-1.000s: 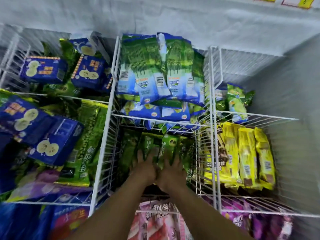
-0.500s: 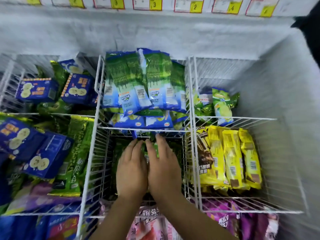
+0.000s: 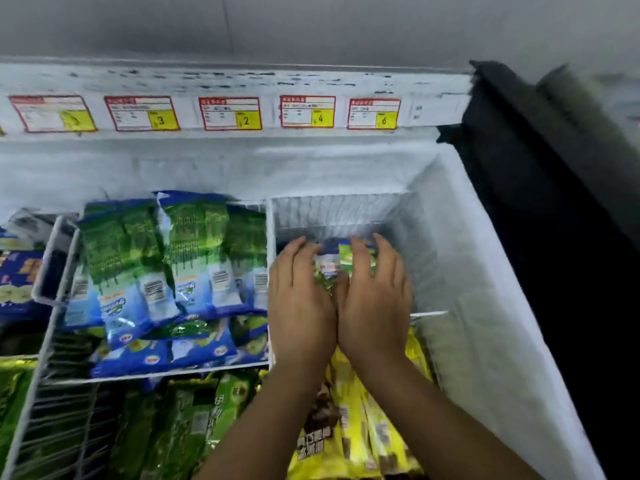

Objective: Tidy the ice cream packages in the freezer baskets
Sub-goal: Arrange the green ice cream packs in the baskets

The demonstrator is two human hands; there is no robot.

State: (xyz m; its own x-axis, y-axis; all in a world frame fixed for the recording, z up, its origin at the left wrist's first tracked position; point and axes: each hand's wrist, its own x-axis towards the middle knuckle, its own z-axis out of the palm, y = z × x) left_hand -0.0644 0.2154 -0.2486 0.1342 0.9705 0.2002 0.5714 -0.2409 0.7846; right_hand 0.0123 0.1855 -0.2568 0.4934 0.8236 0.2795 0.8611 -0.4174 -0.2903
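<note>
Both my hands reach into the far right wire basket (image 3: pixel 334 199) of the freezer. My left hand (image 3: pixel 300 303) and my right hand (image 3: pixel 375 299) lie side by side with fingers stretched forward, resting on a small bunch of green and blue ice cream packets (image 3: pixel 330 266) that shows between them. Most of that bunch is hidden under my palms. Blue-and-green packets (image 3: pixel 173 261) are piled high in the far middle basket. Yellow packets (image 3: pixel 349 431) fill the near right basket under my forearms.
Green packets (image 3: pixel 194 424) lie in the near middle basket. Dark blue boxes (image 3: pixel 19 271) sit at the far left. The frosted freezer wall (image 3: pixel 485 306) runs along the right, and price labels (image 3: pixel 230 114) line the back rim.
Both hands left the green packets in the near middle basket and moved up and right into the far right basket. The view shifted up and to the right.
</note>
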